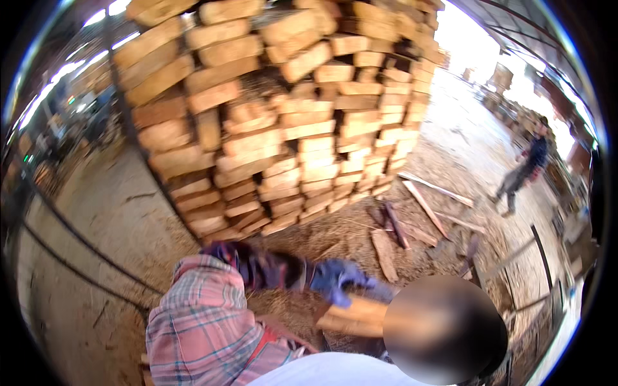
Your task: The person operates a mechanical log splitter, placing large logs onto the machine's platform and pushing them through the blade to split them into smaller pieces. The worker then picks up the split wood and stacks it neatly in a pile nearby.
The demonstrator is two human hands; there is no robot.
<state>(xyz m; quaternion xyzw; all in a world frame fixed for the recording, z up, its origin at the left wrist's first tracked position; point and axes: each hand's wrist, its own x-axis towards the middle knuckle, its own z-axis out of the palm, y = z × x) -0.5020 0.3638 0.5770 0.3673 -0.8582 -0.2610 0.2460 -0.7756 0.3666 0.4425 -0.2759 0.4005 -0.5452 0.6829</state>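
Observation:
My left arm, in a pink plaid sleeve with a dark forearm cover, bends across the lower middle. At its end my left hand [339, 281] wears a blue glove, and it is smeared a little by motion. Its thumb and fingers are closed over the near end of a wooden plank [353, 316], pale orange-brown and sawn flat. A round blurred patch hides the plank's right part. My right hand does not show; the patch covers the area at the lower right.
A tall stack of sawn wood blocks [309, 135] rises ahead. Loose wood strips [425, 209] and chips litter the ground to its right. A person [529, 164] in dark clothes stands farther off at right. Dark metal bars [84, 251] run along the left.

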